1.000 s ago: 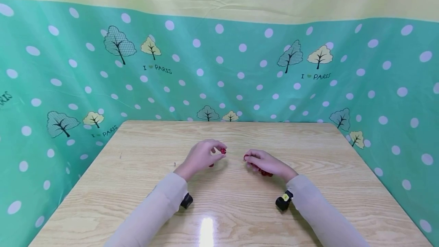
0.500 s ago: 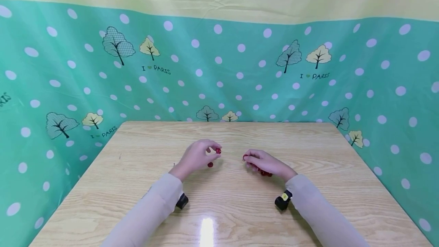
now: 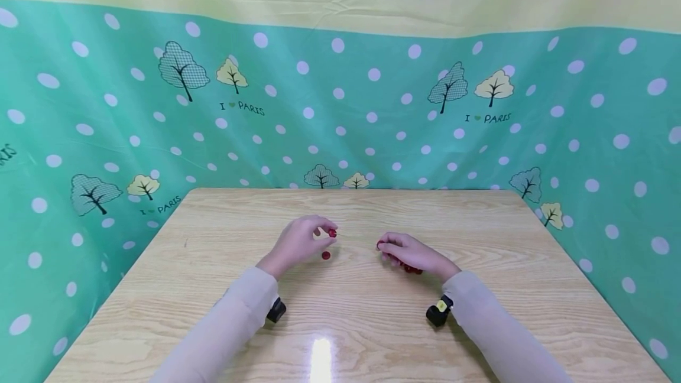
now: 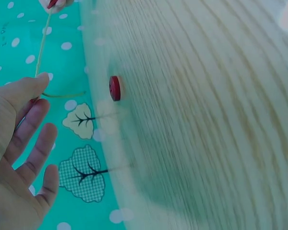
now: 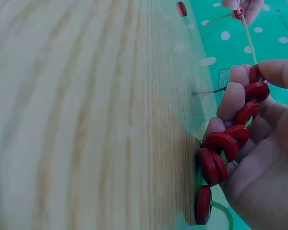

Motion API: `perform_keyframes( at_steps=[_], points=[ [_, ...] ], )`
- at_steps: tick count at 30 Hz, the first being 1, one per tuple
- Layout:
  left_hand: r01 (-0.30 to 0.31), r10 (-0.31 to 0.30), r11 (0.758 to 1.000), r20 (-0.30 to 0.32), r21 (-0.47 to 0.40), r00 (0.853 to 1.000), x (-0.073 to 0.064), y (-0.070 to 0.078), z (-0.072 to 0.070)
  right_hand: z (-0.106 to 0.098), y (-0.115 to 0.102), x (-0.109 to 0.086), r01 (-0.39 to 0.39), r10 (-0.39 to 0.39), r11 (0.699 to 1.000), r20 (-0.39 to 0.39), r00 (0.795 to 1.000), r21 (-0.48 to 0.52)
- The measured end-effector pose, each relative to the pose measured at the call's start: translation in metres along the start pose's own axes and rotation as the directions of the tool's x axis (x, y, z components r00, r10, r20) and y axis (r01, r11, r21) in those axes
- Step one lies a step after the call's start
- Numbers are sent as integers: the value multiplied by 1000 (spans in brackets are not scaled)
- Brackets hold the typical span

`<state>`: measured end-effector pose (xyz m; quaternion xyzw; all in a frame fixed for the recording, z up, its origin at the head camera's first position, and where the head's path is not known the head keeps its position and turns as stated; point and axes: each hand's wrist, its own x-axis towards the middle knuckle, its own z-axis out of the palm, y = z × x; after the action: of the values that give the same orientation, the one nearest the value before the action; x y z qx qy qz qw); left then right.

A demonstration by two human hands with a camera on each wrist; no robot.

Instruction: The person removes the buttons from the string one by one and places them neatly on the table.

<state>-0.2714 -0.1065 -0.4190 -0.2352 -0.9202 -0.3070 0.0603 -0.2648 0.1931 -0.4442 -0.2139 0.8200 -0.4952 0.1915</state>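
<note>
In the head view I have two bare hands over a wooden table (image 3: pixel 479 217), near each other with a gap between. The left hand (image 3: pixel 297 242) pinches a small red button (image 3: pixel 332 233) between thumb and index finger, raised above the wood. Just beside it, nearer the body, a loose red disc (image 3: pixel 326 255) lies on the table. The right hand (image 3: pixel 411 252) is curled round a string of red buttons (image 3: pixel 413 269), part of which shows below the palm. Pale sleeves (image 3: pixel 234 318) cover both forearms, and a green dotted cloth (image 3: pixel 340 99) hangs behind the table. From the left wrist I see the thumb and index finger closed on the pinched piece, nearly hidden, while the other fingers are loosely spread. A yellow-green cord (image 4: pixel 42 48) runs straight from there to the right hand, and a short end sticks out past the pinch. The loose disc lies flat, apart from the fingers. From the right wrist, I see thumb and fingers gripping the topmost strung button; the others trail along the fingers and below the palm, with a cord loop by the lowest.
</note>
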Motion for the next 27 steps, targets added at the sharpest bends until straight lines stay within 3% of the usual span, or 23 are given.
perform_keyframes(
  at_steps=[27],
  points=[
    [48, -47, 998, -4, 33, 999, -8, -21, -13, 0, 1, -1, -2, 2, 999, -3, 1000, -46]
  ],
)
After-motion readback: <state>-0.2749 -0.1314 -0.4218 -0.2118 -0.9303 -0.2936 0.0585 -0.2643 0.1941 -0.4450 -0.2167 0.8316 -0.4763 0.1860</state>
